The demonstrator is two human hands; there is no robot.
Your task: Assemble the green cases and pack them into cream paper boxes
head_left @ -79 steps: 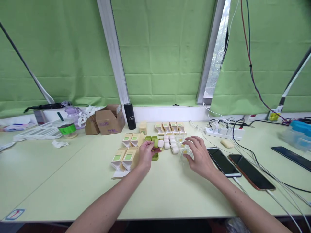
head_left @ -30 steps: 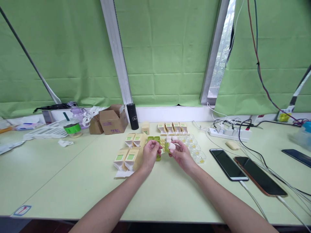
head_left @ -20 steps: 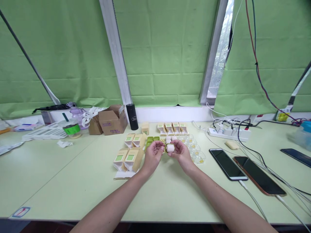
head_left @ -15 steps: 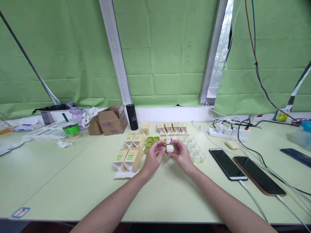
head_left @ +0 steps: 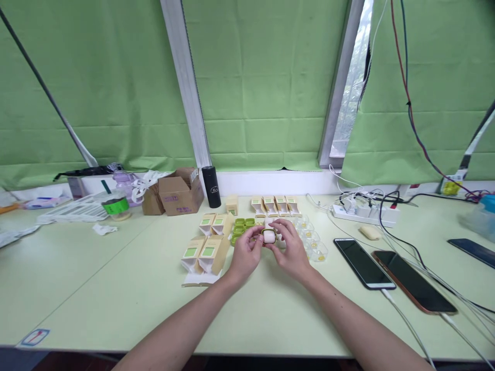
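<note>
one block (head_left: 269,236) now between two hands (head_left: 246,254) (head_left: 291,253)

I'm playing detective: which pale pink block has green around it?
The held block, between the left hand and right hand, wears a green rim; what shows of the other blocks behind is plain pink.

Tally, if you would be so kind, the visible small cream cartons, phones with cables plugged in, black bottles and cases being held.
Small cream cartons: 9
Phones with cables plugged in: 2
Black bottle: 1
Green-rimmed pale case, held by left hand and right hand: 1
Total: 13
</note>
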